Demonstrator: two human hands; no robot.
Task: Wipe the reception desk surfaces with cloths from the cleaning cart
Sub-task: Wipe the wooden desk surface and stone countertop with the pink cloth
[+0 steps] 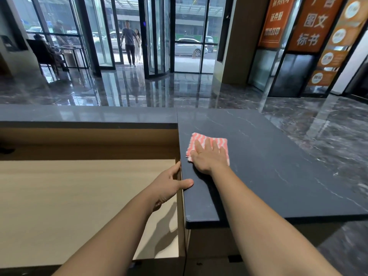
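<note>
Pink-striped cloth point(207, 144) lies flat under the right hand point(209, 156), fingers straight, unwiped dark countertop point(278, 166) stretching rightward; left hand point(169, 186) grips the edge.

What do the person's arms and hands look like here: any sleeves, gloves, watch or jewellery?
Both forearms are bare down to the picture's edge; no sleeve shows. The left hand and right hand wear no gloves, and neither wrist has a watch or band. Any ring is too small to tell.
</note>
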